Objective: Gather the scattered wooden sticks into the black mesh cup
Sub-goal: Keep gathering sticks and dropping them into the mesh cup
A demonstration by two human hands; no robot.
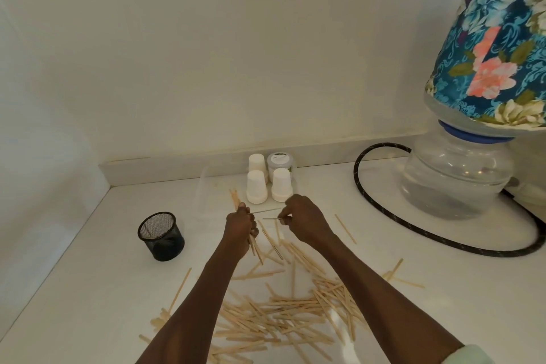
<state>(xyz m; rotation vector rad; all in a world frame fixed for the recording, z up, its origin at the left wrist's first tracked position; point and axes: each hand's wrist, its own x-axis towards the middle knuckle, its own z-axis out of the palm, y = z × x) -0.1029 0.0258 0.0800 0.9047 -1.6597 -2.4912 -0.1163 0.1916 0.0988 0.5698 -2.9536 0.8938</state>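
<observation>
Left hand (pixel 240 226) grip: fingers curled round a bundle of wooden sticks (pixel 236 201), the bundle poking out above and below my fist, mid frame. Right hand (pixel 304 220) grip: fingertips pinching one thin stick (pixel 270 218), its free end pointing left toward the bundle. Hands near each other, not touching.

Head view, only view. Step in hand, as I judge it: collecting, feeding single sticks into the left-hand bundle; nothing going into the cup yet. Next move calls for sliding this stick in beside the others without loosening my fist, then either more pickups or carrying the bundle left to the black mesh cup (pixel 161 236) and dropping it in ends down.

Cup stands upright on the white surface (pixel 88 289), centre left of frame, well apart from my left hand; looks nearly empty, contents hard to tell through the mesh. Most sticks lie in a scattered pile (pixel 283 313) at lower centre, crossing each other, a few strays at right (pixel 345 228). Flat, pale, light; likely to slip if gripped loosely.
</observation>
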